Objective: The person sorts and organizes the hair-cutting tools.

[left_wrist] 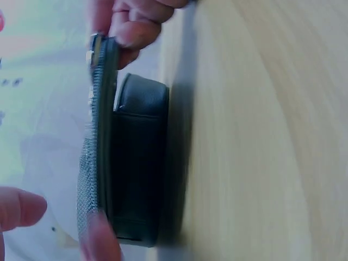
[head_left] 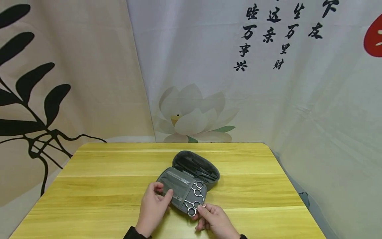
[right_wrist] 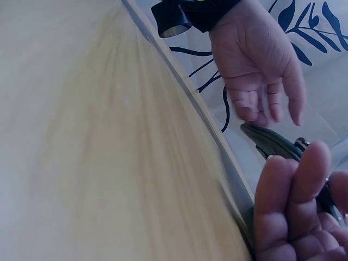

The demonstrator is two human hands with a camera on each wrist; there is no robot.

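From where I stand, the open case (head_left: 213, 184) sits near the front middle of the desk (head_left: 256, 189), its deep half resting on the wood and its flap (head_left: 179, 206) held clear. The right grip (head_left: 215, 217) pinches the flap's edge beside the lower scissors (head_left: 194, 208); whether it also catches a finger ring, I can't tell. The left grip (head_left: 155, 202) is loose at the opposite side, thumb and fingers apart.

I'd steady the flap from below with the left and move any scissors along their own length, so the blades shouldn't snag the pocket (head_left: 174, 182). The upper scissors (head_left: 197, 188) lie close by, so a sideways tug might disturb them.

The desk is yellow, lengthwise-grained wood. Behind hangs pale cloth printed with a lotus (head_left: 191, 109), black writing (head_left: 249, 31) and dark leaves (head_left: 32, 79).
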